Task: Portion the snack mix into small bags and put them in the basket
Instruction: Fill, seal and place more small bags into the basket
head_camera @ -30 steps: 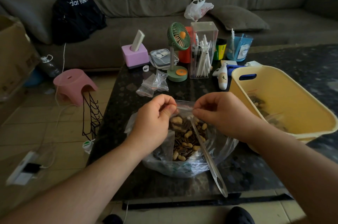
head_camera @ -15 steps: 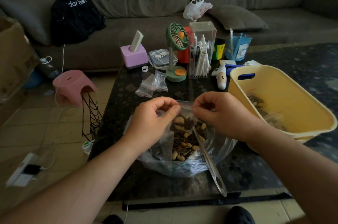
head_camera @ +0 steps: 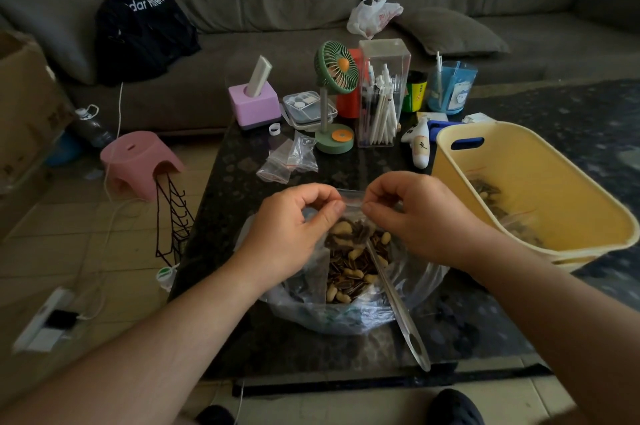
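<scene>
- Your left hand (head_camera: 294,230) and right hand (head_camera: 415,216) both pinch the top strip of a small clear zip bag (head_camera: 349,204), thumb vs forefinger on each side. Other fingers curled. Looks like you're pressing the seal closed, or about to.
- That small bag sits between your hands, just above the big clear plastic sack of snack mix (head_camera: 349,268) at the near-centre of the dark speckled tabletop (head_camera: 242,182). Can't tell how full the small bag is; the mix behind shows through it.
- Mix = striped sunflower seeds + pale peanuts, as far as I can make out. Plenty left in the sack.
- A clear plastic scoop (head_camera: 398,303) rests in the sack, handle sticking out toward you on the right.
- Done so far: the yellow plastic basket (head_camera: 519,154) at right already holds at least one filled bag, dark seeds visible at its bottom; exact count unclear.
- Left to do: finish the seal, drop this bag in the basket to your right, then refill. A few empty small clear zip bags (head_camera: 289,161) lie farther back, left of centre, so several portions prob. remain.
- Writing: black bag on the grey sofa (head_camera: 145,29) shows white letters, roughly "dar hven", partly folded. White bottle-shaped item (head_camera: 420,147) next to the basket has one dark character, looks like "文". Yellow-green can at far right has print, too small to read.
</scene>
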{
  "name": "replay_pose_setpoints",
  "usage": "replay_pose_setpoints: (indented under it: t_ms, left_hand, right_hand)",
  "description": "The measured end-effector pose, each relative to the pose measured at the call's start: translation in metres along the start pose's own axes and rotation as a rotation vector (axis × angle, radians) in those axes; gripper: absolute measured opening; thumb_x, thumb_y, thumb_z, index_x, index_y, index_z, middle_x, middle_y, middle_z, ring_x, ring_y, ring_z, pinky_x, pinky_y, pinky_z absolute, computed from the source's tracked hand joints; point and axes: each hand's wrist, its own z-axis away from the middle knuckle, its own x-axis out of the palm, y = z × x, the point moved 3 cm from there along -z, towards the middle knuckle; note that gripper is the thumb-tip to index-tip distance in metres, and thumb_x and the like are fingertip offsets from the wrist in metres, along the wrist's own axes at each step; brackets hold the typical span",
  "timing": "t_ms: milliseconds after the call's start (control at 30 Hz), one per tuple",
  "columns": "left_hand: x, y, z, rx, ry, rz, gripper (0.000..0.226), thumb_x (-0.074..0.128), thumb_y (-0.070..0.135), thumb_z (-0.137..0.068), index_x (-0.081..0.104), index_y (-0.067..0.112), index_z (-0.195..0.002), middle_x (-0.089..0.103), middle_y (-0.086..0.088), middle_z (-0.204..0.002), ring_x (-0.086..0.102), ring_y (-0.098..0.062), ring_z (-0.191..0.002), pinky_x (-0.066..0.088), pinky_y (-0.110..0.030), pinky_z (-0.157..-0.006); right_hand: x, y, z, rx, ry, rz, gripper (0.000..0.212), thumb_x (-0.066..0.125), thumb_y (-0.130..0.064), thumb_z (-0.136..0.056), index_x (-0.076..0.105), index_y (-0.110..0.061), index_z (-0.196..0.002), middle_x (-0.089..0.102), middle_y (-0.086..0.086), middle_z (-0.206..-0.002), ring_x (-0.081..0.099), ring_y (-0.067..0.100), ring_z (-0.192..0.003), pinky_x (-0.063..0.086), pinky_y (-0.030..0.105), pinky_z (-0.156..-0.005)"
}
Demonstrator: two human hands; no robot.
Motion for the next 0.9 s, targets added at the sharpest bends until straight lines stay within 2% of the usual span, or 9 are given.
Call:
replay_pose_setpoints:
  t_ms: [267, 400, 567, 667, 767, 900]
  left_hand:
    - [0.001, -0.001, 0.002, -0.040, -0.010, 0.032, 0.009, 0.069, 0.026, -0.102, 0.076, 0.031, -0.099, 0.074, 0.015, -0.090, 0.070, -0.005, -0.086, 0.053, -0.017, -0.074]
    - [0.001, 0.002, 0.003, -0.047, -0.006, 0.027, 0.011, 0.069, 0.026, -0.101, 0.074, 0.036, -0.097, 0.073, 0.019, -0.090, 0.070, -0.001, -0.084, 0.051, -0.013, -0.073]
    - [0.002, 0.006, 0.005, -0.057, -0.014, 0.019, 0.008, 0.068, 0.026, -0.102, 0.075, 0.030, -0.099, 0.072, 0.018, -0.089, 0.068, 0.000, -0.082, 0.047, -0.009, -0.070]
    - [0.002, 0.008, 0.006, -0.068, -0.008, 0.026, 0.009, 0.067, 0.026, -0.103, 0.076, 0.027, -0.100, 0.073, 0.016, -0.090, 0.068, -0.001, -0.084, 0.047, -0.009, -0.069]
    - [0.002, 0.007, 0.006, -0.074, -0.013, 0.039, 0.009, 0.067, 0.025, -0.103, 0.076, 0.027, -0.100, 0.074, 0.014, -0.087, 0.069, -0.003, -0.082, 0.048, -0.011, -0.069]
    - [0.004, 0.009, 0.008, -0.073, -0.020, 0.032, 0.007, 0.069, 0.028, -0.102, 0.076, 0.030, -0.099, 0.074, 0.016, -0.091, 0.070, -0.003, -0.086, 0.051, -0.013, -0.071]
  right_hand:
    - [0.005, -0.004, -0.002, -0.003, -0.014, -0.006, 0.008, 0.074, -0.023, -0.095, 0.071, -0.030, -0.096, 0.068, -0.011, -0.086, 0.064, 0.000, -0.085, 0.053, 0.015, -0.077]
    - [0.005, -0.003, -0.002, -0.019, -0.005, 0.019, 0.009, 0.073, -0.022, -0.096, 0.070, -0.030, -0.096, 0.066, -0.014, -0.088, 0.062, -0.002, -0.087, 0.051, 0.012, -0.077]
    - [0.007, -0.003, -0.003, -0.073, -0.024, 0.087, 0.010, 0.069, -0.020, -0.098, 0.066, -0.027, -0.092, 0.062, -0.013, -0.088, 0.059, 0.001, -0.087, 0.049, 0.014, -0.075]
    - [0.004, -0.001, -0.003, -0.020, -0.048, 0.036, 0.006, 0.072, -0.027, -0.096, 0.068, -0.029, -0.099, 0.065, -0.014, -0.091, 0.062, -0.001, -0.088, 0.052, 0.016, -0.079]
    - [0.005, -0.001, -0.003, -0.021, -0.058, 0.020, 0.015, 0.075, -0.034, -0.092, 0.068, -0.032, -0.104, 0.066, -0.014, -0.095, 0.063, -0.002, -0.091, 0.053, 0.018, -0.084]
    - [0.007, -0.003, -0.003, -0.071, -0.017, 0.058, 0.006, 0.074, -0.026, -0.094, 0.072, -0.024, -0.100, 0.066, -0.013, -0.093, 0.063, 0.001, -0.091, 0.053, 0.019, -0.083]
